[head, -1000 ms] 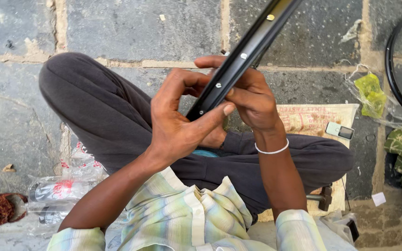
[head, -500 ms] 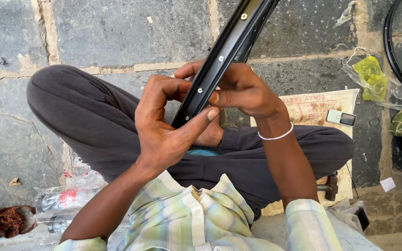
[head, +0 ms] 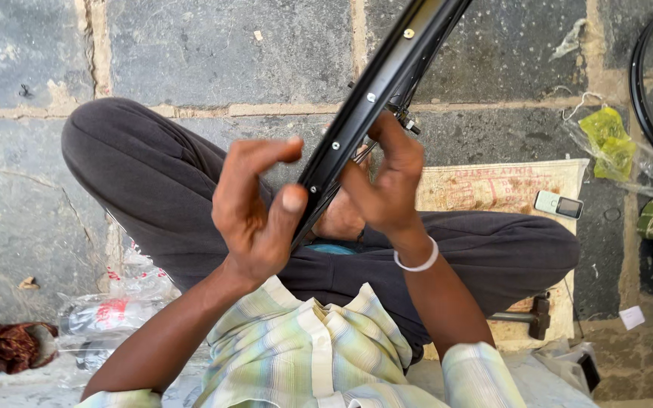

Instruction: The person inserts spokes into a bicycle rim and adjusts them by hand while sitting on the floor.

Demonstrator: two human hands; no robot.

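A black bicycle wheel rim (head: 372,102) with small spoke holes runs diagonally from my lap up to the top edge. My left hand (head: 255,208) is at the rim's lower end, thumb pressed against its side and fingers curled apart above it. My right hand (head: 387,185) sits on the other side of the rim, fingers held against it near a spoke nipple. A white bangle (head: 417,263) circles my right wrist. I sit cross-legged in dark trousers (head: 153,189) and a pale checked shirt.
Stone paving lies all around. A printed sack mat (head: 500,185) holds a small phone (head: 558,204). A hammer (head: 527,316) lies by my right knee. Another black rim (head: 648,98) and green plastic (head: 608,140) are at right. Clear bags (head: 107,317) and brown cloth (head: 1,346) lie left.
My left hand's fingers have lifted off the rim and spread, leaving the thumb against it. My right hand has shifted along the rim. The view has tilted slightly.
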